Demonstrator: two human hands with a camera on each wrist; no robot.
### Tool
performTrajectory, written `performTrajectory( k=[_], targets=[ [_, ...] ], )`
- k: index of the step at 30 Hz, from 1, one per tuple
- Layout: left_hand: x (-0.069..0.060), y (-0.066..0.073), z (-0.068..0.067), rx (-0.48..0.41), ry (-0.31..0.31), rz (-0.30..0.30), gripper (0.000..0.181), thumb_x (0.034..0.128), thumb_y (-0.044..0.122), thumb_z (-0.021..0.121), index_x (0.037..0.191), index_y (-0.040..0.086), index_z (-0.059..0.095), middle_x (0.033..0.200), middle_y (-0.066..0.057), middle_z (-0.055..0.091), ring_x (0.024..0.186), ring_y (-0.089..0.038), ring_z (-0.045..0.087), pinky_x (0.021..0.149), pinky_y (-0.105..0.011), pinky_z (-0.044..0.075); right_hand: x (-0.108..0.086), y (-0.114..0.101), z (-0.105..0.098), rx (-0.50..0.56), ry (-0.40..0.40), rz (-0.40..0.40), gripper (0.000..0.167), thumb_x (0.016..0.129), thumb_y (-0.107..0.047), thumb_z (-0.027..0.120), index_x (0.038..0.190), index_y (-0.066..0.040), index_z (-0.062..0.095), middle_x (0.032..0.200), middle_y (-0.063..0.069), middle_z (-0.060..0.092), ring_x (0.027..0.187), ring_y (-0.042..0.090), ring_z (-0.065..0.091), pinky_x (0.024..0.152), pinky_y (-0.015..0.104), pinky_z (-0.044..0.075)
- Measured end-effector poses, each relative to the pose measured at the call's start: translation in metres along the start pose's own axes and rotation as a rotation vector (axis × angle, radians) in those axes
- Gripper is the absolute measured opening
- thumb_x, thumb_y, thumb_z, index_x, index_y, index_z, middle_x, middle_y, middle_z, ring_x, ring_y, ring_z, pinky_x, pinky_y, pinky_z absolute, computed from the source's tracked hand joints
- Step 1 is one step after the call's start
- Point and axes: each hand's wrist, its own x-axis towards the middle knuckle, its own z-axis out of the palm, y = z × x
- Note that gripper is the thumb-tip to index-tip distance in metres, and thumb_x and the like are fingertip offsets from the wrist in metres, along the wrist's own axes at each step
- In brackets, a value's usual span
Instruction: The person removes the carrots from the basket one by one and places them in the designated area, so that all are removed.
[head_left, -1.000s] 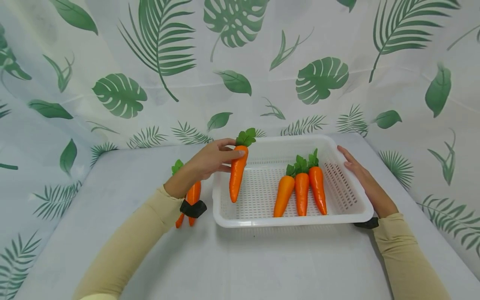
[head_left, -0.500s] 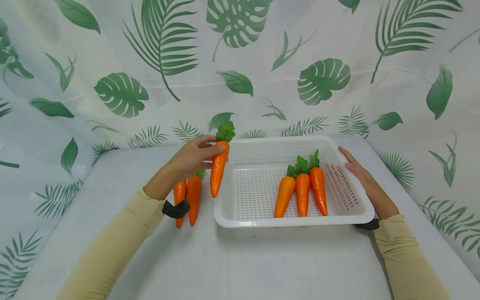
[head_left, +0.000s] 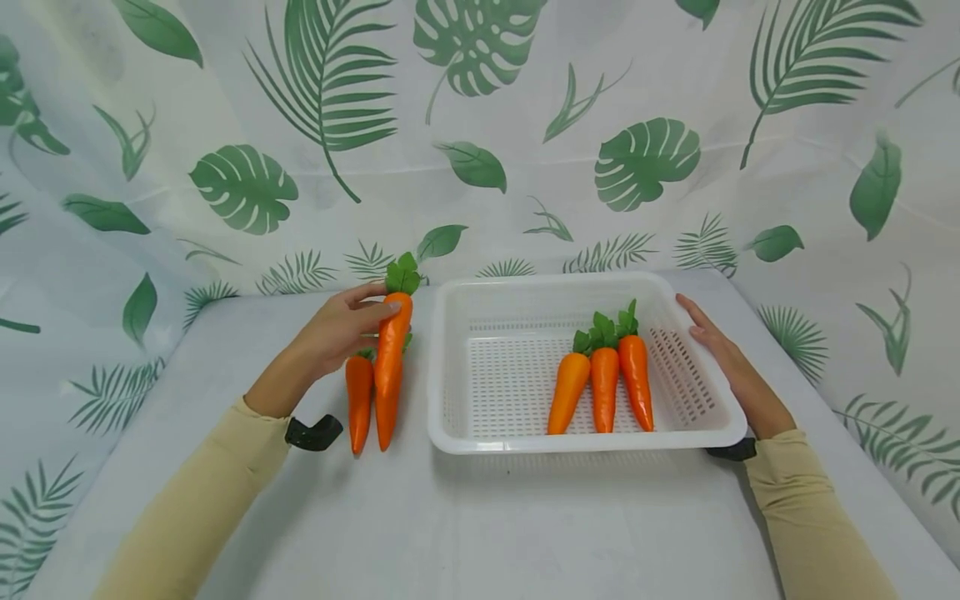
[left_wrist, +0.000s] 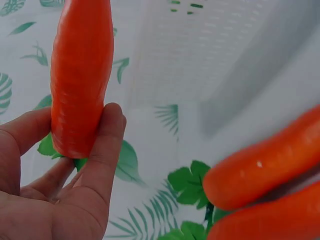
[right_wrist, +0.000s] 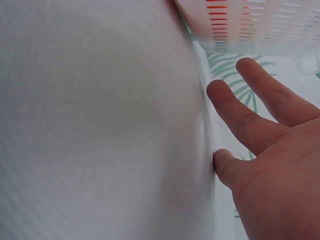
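My left hand (head_left: 330,337) pinches a carrot (head_left: 397,325) near its leafy top, thumb on one side and fingers on the other. Its tip points down, and it hangs left of the white basket (head_left: 517,446), in front of part of another carrot. Two carrots lie on the table below that hand, a left carrot (head_left: 359,400) and a right carrot (left_wrist: 260,170), side by side in the left wrist view. My right hand (head_left: 723,354) rests beside the basket's right wall with fingers extended; whether every finger touches it cannot be told.
Inside the basket, toward its right, lie three carrots: a left one (head_left: 568,392), a middle one (head_left: 604,392) and a right one (head_left: 636,383). Behind the white table (head_left: 487,525) hangs a leaf-patterned cloth (head_left: 540,167).
My left hand has carried its carrot leftward, from over the basket's left side to above the two carrots on the table. The right hand and the basket have stayed put.
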Motion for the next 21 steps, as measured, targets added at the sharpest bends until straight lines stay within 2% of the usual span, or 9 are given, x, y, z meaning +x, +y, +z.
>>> performTrajectory(
  k=[3, 6, 12, 18, 21],
  targets=[
    [-0.005, -0.007, -0.009, 0.014, 0.02, 0.009, 0.069, 0.1076, 0.027, 0.067, 0.165, 0.005, 0.035, 0.148, -0.02, 0.055, 0.122, -0.03, 0.062, 0.097, -0.035, 0.06, 0.001, 0.0, 0.0, 0.002, 0.005, -0.008, 0.066, 0.117, -0.043, 0.025, 0.171, -0.031, -0.011, 0.173, 0.031, 0.002, 0.122, 0.0, 0.048, 0.089, 0.016, 0.053],
    [-0.01, -0.012, -0.017, 0.023, 0.025, 0.021, 0.067, 0.108, 0.028, 0.066, 0.163, 0.002, 0.037, 0.145, -0.021, 0.056, 0.117, -0.027, 0.065, 0.095, -0.033, 0.06, 0.001, 0.0, -0.001, 0.006, 0.012, -0.011, 0.066, 0.117, -0.042, 0.026, 0.172, -0.031, -0.01, 0.173, 0.032, 0.003, 0.116, -0.004, 0.048, 0.088, 0.016, 0.053],
    [-0.02, -0.021, -0.035, 0.047, 0.049, 0.012, 0.069, 0.1085, 0.029, 0.066, 0.163, 0.0, 0.034, 0.144, -0.023, 0.056, 0.11, -0.02, 0.068, 0.093, -0.031, 0.061, 0.004, -0.001, 0.0, 0.038, 0.0, -0.029, 0.066, 0.117, -0.039, 0.027, 0.172, -0.03, -0.01, 0.172, 0.034, 0.0, 0.117, -0.004, 0.047, 0.089, 0.015, 0.052],
    [-0.029, -0.03, -0.048, 0.079, 0.077, 0.001, 0.074, 0.1088, 0.033, 0.065, 0.165, -0.001, 0.03, 0.147, -0.024, 0.055, 0.112, -0.02, 0.066, 0.094, -0.029, 0.06, 0.005, -0.001, -0.001, 0.031, -0.002, -0.026, 0.066, 0.117, -0.037, 0.026, 0.171, -0.028, -0.011, 0.172, 0.034, -0.001, 0.128, 0.007, 0.045, 0.089, 0.015, 0.051],
    [-0.031, -0.037, -0.052, 0.097, 0.099, -0.026, 0.077, 0.1087, 0.034, 0.065, 0.166, -0.001, 0.027, 0.151, -0.026, 0.051, 0.113, -0.021, 0.065, 0.094, -0.03, 0.06, 0.004, -0.001, -0.001, 0.014, 0.006, -0.042, 0.066, 0.117, -0.036, 0.026, 0.172, -0.027, -0.01, 0.171, 0.036, 0.0, 0.124, 0.003, 0.045, 0.089, 0.014, 0.051]
  ],
)
